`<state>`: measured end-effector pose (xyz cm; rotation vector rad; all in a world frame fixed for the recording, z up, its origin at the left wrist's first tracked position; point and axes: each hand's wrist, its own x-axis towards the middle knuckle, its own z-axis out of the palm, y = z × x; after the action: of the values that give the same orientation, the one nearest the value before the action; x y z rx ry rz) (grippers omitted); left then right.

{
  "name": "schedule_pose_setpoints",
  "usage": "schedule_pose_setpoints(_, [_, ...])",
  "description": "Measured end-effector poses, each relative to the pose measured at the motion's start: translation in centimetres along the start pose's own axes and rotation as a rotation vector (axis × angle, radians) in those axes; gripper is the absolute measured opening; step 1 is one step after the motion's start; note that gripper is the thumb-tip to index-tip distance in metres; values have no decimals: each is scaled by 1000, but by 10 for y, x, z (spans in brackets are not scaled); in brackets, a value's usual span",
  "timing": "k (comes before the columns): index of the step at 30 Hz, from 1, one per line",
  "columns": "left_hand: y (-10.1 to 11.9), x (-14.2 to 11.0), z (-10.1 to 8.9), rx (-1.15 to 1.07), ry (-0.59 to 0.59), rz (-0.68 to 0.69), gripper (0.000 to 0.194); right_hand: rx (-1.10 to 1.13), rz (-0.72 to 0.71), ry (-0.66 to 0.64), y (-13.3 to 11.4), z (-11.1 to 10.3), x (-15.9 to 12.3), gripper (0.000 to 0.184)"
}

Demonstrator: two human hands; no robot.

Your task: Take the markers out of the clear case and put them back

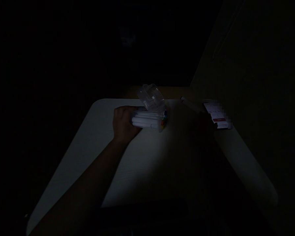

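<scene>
Box (pixel 145 120), clear plastic, clasped by left hand (pixel 123 124); slim marker (pixel 189 104) held in right hand (pixel 204 123).

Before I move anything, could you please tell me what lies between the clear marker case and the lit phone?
The head view shows a marker, held in the deeply shadowed right hand, between the case and the phone.

Dim pale table (pixel 76 157) with, apparently, a phone (pixel 216 115)

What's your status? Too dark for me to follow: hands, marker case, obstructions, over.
Left hand around clear marker case, lid open. Right hand in deep shadow, holding a marker. Lit smartphone close beside it; nothing seen blocking case mouth.
</scene>
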<state>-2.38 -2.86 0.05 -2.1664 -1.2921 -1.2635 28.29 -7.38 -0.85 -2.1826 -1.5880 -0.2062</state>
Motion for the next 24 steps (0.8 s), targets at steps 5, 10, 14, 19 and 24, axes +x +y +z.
schedule_pose_setpoints(5, [-1, -1, 0, -7, -14, -16, 45, 5, -26, -32, -5, -6, 1, 52])
schedule_pose_setpoints(10, [0, -1, 1, -10, -32, -38, 42, -14, -75, -103, -7, -11, 7, 41])
schedule_pose_setpoints(14, [0, 0, 0, -15, -22, -17, 42, 34, -149, -141, -9, -15, 10, 40])
schedule_pose_setpoints(19, [-2, 0, 2, -7, -29, -35, 44, 238, -164, 24, -18, -27, 10, 33])
schedule_pose_setpoints(24, [-2, 0, 2, -12, -12, -11, 44, 527, -129, 353, -25, -42, -3, 32])
